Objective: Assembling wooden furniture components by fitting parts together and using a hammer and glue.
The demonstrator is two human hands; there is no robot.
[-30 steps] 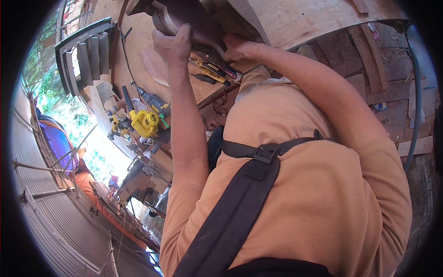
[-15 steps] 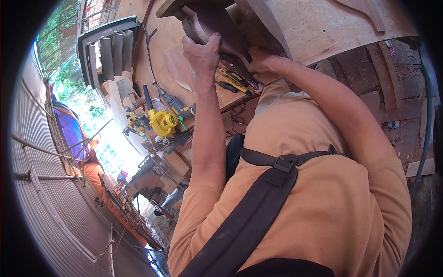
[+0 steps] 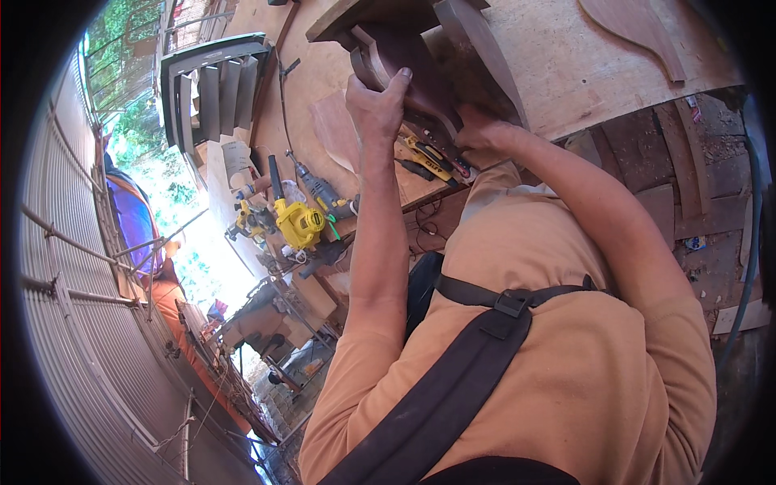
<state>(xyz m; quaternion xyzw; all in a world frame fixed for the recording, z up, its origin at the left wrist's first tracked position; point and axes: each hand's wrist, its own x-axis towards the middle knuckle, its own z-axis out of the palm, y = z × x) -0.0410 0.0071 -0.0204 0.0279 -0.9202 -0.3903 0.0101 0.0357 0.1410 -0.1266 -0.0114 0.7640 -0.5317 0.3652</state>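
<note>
A dark brown wooden board with a wavy, curved edge (image 3: 416, 69) stands at the top middle, part of or against a larger wooden piece with side panels (image 3: 481, 52). My left hand (image 3: 378, 105) is closed on its left edge, thumb on the near face. My right hand (image 3: 485, 133) is closed round its lower right end; the fingertips are partly hidden there. Just below the board, between my forearms, lie yellow-and-black hand tools (image 3: 428, 160) on the table edge. Beside my left wrist lies a thin, pale reddish wooden piece (image 3: 335, 129).
To the left on the wooden table (image 3: 558, 81) are a yellow blower (image 3: 299, 225), a grey rotary tool with a cord (image 3: 323, 192) and a dark frame with slats (image 3: 214, 93). A curved wooden cutout (image 3: 634, 32) lies far right. Wood offcuts (image 3: 638, 149) cover the floor at right.
The whole view has shifted, so the table and tools appear farther right and slightly lower. Both hands keep the same hold on the board.
</note>
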